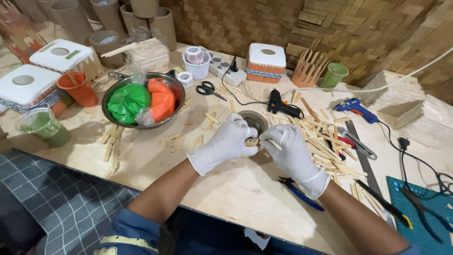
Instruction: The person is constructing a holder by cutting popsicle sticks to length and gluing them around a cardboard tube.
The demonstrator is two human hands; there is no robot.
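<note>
Both hands gloved in white, meeting over the middle of the plywood table (245, 189). My left hand (226, 144) has its fingers curled together, thumb and forefinger pinched on one end of a small wooden stick piece (251, 141); my right hand (292, 153) is closed on the other end, with another thin stick (275, 144) poking out between its fingers. I hold the piece close in front of me, just this side of a small round tin (253, 120), so the joint is near my eyes and both wrists can rest low. Loose flat sticks lie in a heap (325, 141) just right of my right hand, within easy reach. Black glue gun (278, 104) lies just beyond the tin, cord running to the power strip (224, 68); a blue glue gun (355, 108) lies farther right. Blue-handled pliers (299, 193) lie under my right wrist, touching the table. Scissors (207, 88) sit well behind my left hand. Steel bowl (141, 99) to the left holds a green bag and an orange bag, kept apart from the work. Finished white-topped boxes (266, 61) stand at the back edge, out of the way. Green cutting mat (420, 212) at the far right corner.
</note>
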